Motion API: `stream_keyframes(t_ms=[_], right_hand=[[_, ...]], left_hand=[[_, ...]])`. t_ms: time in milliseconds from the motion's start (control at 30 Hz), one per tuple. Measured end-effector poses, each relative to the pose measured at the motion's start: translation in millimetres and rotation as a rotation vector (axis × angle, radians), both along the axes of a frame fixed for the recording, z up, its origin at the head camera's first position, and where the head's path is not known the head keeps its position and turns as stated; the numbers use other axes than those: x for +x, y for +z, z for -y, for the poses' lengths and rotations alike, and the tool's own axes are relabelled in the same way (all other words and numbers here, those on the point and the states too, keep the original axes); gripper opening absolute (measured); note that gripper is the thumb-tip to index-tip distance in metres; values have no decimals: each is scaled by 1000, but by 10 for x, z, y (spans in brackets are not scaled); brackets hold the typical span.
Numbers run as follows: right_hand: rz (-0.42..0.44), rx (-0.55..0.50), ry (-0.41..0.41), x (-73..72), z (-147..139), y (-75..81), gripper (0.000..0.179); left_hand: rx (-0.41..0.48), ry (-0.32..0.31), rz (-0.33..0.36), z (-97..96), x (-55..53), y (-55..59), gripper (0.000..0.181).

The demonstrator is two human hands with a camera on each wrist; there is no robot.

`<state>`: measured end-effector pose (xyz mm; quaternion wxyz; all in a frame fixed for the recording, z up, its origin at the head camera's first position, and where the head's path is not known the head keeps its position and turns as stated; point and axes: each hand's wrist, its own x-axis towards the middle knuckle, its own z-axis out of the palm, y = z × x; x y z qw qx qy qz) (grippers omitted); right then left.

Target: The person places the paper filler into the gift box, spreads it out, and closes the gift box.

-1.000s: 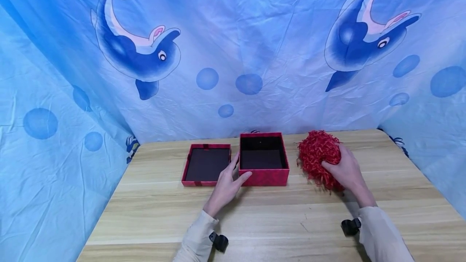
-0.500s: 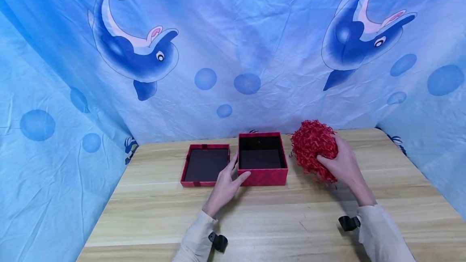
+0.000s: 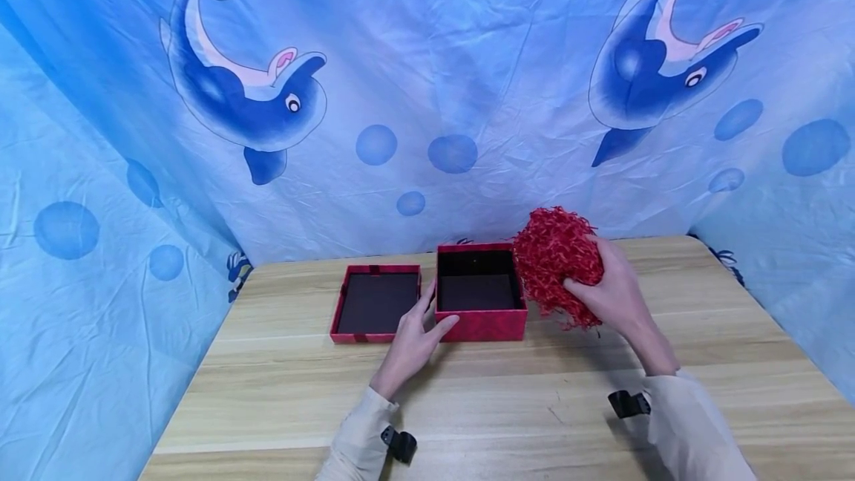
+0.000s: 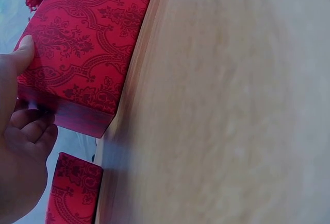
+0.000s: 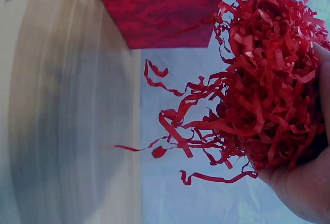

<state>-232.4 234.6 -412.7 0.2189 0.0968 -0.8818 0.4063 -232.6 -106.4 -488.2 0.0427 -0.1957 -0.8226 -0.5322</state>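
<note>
A red patterned gift box with a black inside stands with its top uncovered on the table. My left hand holds its near left corner, thumb on the front face and fingers along the left side. In the left wrist view those fingers are curled against the box's side. My right hand grips a big clump of red shredded paper, raised at the box's right rim. Loose strands dangle from it in the right wrist view.
To the left of the box lies its shallow lid, dark inside up, close beside my left fingers. The wooden table ends at a blue dolphin-print cloth hanging behind. Each wrist carries a small black camera.
My right hand has lifted the shredded paper off the table and carried it left to the box's edge. The left hand stays on the box.
</note>
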Motion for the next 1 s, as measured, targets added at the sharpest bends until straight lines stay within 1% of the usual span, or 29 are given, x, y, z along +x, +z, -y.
stream_keyframes(t_ms=[167, 367, 467, 733, 900, 1000], right_hand=[[-12, 15, 37, -41, 111, 57, 73], [21, 48, 77, -100, 262, 91, 72], [21, 82, 100, -125, 345, 102, 74], [4, 147, 133, -157, 539, 90, 78], [-11, 174, 144, -170, 624, 67, 80], [-6, 186, 152, -183, 669, 53, 83]], left_hand=[[19, -1, -5, 2, -8, -17, 81], [23, -7, -19, 1, -16, -23, 80], [18, -9, -20, -1, -16, -13, 81], [16, -10, 22, -6, -17, 2, 81], [11, -10, 19, 3, -25, -10, 82], [18, -18, 12, 11, -27, -14, 82]])
